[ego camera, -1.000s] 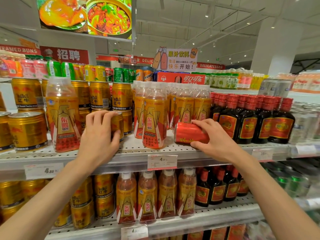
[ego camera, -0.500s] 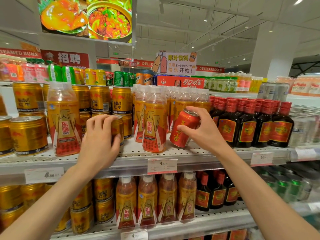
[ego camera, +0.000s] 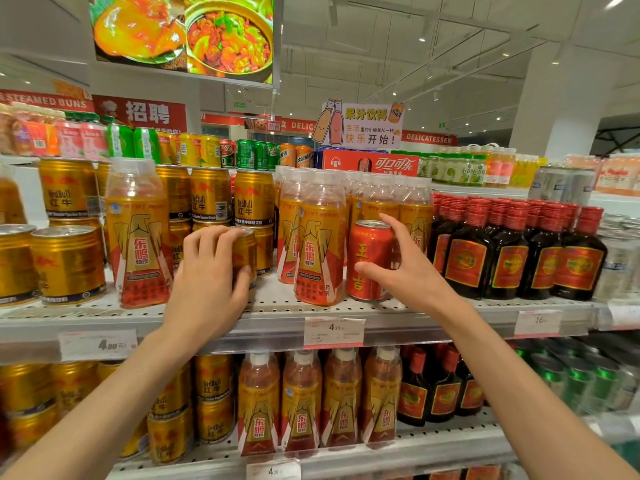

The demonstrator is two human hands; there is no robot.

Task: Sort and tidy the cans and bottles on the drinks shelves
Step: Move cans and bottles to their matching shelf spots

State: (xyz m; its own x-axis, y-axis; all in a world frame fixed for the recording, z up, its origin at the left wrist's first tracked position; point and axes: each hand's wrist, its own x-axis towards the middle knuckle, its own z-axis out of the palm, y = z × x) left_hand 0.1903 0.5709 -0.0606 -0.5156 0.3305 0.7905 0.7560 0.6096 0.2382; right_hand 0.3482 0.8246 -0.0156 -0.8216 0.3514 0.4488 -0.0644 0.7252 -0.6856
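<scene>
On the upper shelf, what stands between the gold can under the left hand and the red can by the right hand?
In the head view, orange-labelled bottles stand between the gold can and the red can.

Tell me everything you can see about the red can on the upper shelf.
The red can is shiny metal with yellow characters down its side and a silver pull-tab top. It stands upright at the front of the upper shelf, between an orange-labelled bottle and dark red-capped bottles. The right hand is spread around it, thumb on its front.
</scene>
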